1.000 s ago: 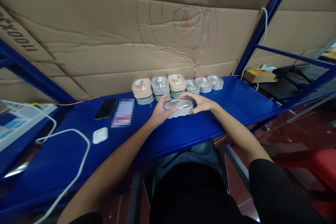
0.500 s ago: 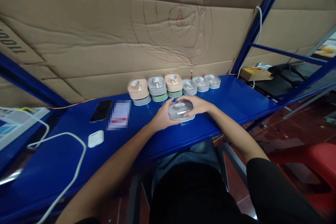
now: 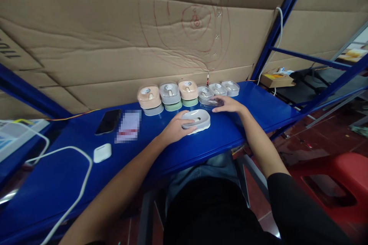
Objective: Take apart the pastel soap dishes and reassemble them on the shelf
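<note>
A grey oval container [image 3: 203,116] without its lid sits near the front of the blue table, a small light item inside it. My left hand [image 3: 178,127] grips its left side, fingers over the rim. To the right and behind, my right hand [image 3: 227,105] holds a clear lid [image 3: 209,104] by its right end, just in front of the small grey lidded containers [image 3: 206,94]. Peach and grey lidded containers [image 3: 150,96] stand stacked on grey and green ones along the back edge.
On the left lie a black phone [image 3: 108,121], a blurred-out card [image 3: 128,126], a white earphone case [image 3: 102,153] and a white cable [image 3: 89,168]. Cardboard [image 3: 115,38] backs the table. Blue frame posts rise on both sides; a red stool [image 3: 345,172] is at the right.
The clear lid has come off the grey container and moved back and right with my right hand. My left hand stays on the container. The view has shifted slightly.
</note>
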`<state>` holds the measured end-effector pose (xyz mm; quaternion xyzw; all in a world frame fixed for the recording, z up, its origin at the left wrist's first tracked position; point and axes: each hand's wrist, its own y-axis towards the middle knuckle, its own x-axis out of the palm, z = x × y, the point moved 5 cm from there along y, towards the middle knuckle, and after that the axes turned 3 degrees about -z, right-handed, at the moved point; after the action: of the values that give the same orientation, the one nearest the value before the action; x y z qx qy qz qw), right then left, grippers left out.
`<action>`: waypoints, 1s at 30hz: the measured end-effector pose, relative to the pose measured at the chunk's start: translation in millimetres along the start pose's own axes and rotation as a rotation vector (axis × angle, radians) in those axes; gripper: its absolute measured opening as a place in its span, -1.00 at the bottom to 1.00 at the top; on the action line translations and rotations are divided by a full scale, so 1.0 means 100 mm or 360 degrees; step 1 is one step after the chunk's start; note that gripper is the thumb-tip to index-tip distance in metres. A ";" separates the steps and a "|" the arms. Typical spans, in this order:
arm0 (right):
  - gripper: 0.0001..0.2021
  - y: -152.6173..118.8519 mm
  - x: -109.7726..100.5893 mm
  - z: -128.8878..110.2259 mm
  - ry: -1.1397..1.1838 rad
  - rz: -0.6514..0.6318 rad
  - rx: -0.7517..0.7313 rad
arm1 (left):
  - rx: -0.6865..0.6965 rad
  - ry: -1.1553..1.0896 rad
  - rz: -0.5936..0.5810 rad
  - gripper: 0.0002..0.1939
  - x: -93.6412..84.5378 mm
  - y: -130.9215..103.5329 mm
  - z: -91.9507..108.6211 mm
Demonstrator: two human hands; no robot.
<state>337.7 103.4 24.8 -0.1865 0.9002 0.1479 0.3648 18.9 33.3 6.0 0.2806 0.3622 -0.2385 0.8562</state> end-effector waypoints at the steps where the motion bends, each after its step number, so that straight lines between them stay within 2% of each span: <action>1: -0.18 0.00 0.01 0.01 -0.0004 -0.0011 0.0032 | -0.0005 -0.0003 0.0008 -0.55 0.00 0.00 0.00; 4: -0.07 0.00 0.02 0.01 -0.0004 -0.0044 0.0068 | -0.0032 0.0005 0.0028 -0.54 -0.03 0.02 0.02; 8: -0.01 -0.01 0.03 0.01 0.0038 -0.0106 0.0045 | -0.0068 0.0085 0.0096 -0.51 -0.16 0.04 0.01; 15: 0.07 0.01 0.06 0.02 -0.0142 -0.0133 0.0013 | -0.0297 0.0344 0.0154 -0.52 -0.44 0.03 -0.33; 18: 0.08 0.00 0.05 0.01 -0.0207 -0.0154 0.0000 | -0.0345 0.0410 0.0104 -0.49 -0.50 0.03 -0.42; 26: 0.07 0.00 0.06 0.01 -0.0375 -0.0222 -0.0037 | -0.0488 0.0521 -0.0134 -0.49 -0.55 0.03 -0.39; 30: 0.08 0.01 0.07 0.02 -0.0393 -0.0194 -0.0021 | -0.0541 0.0587 -0.0220 -0.53 -0.61 0.00 -0.45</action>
<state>334.3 103.3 18.5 -0.2237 0.8345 0.1532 0.4798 -41.1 75.2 26.1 0.1460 0.5655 -0.1768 0.7922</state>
